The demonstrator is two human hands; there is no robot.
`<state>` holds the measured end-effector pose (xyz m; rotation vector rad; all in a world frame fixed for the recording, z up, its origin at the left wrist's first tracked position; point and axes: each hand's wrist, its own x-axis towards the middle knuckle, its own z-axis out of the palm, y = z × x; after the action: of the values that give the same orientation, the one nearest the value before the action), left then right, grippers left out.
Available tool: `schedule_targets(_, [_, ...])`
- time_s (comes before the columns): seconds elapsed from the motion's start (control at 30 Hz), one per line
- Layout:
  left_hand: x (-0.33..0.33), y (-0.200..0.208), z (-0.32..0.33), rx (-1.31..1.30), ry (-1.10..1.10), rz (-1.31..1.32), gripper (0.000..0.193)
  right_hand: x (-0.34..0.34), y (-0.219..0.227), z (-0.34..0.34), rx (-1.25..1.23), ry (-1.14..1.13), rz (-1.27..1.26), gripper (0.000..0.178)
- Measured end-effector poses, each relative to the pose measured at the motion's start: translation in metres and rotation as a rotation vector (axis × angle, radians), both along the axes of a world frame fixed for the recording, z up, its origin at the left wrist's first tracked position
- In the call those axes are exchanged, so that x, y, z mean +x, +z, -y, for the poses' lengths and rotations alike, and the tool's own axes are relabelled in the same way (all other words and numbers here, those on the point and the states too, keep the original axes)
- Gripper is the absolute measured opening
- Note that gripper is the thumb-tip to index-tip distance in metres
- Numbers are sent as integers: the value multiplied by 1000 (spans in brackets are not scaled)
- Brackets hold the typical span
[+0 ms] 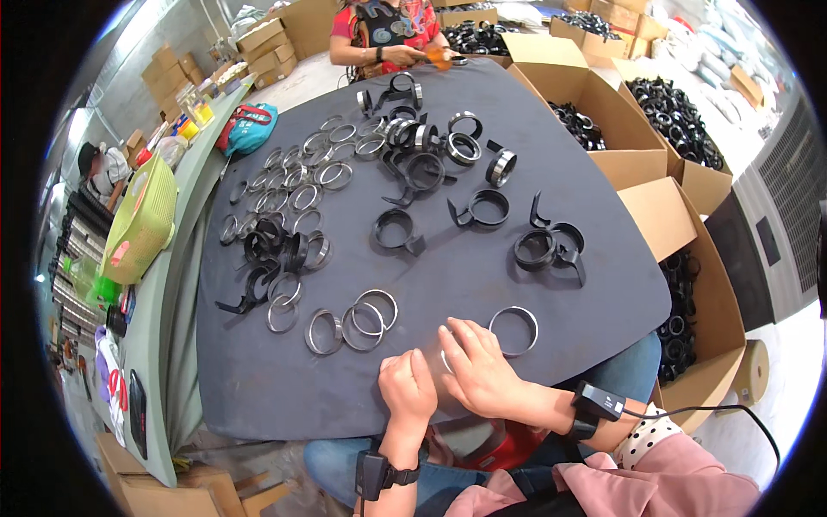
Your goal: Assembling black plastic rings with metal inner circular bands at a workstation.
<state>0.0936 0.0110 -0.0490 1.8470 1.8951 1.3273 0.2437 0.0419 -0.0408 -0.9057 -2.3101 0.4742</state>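
Observation:
Near the front edge of the dark table, my left hand (407, 385) is closed with the thumb up; whatever is inside it, if anything, is hidden. Close beside it, my right hand (475, 369) has its fingers stretched out and lying over something. A thin bright rim of a metal ring (445, 361) shows at its fingertips, mostly covered and blurred. Just right of those fingers stands a loose metal ring (536, 332). Several more silver rings (324, 351) lie to the left. Beyond my hands are black ring clamps with arms (488, 221), some fitted with silver rings.
A heap of silver rings (303, 197) covers the table's left part. Open cardboard boxes (728, 340) of black clamps line the right side, beside a grey slatted machine (775, 207). Across the table, a person's hand (403, 55) holds something orange. A green basket (142, 220) sits on the left bench.

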Motion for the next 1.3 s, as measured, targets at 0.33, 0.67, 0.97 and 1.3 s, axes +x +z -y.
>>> schedule_targets(0.33, [-3, -10, 2, 24, 56, 267, 35, 22, -3, -9, 63, 86, -192, 70])
schedule_targets(0.67, [-8, -20, 6, -51, 82, 240, 15, 371, 26, 6, 316, -1223, -187, 55])
schedule_targets(0.97, [8, -5, 4, -72, 65, 130, 12, 591, -111, 194, -247, -1959, -882, 54])
schedule_targets(1.3, [1, -14, 6, -47, 50, 36, 10, 382, -25, -2, -578, -1099, -1118, 44])
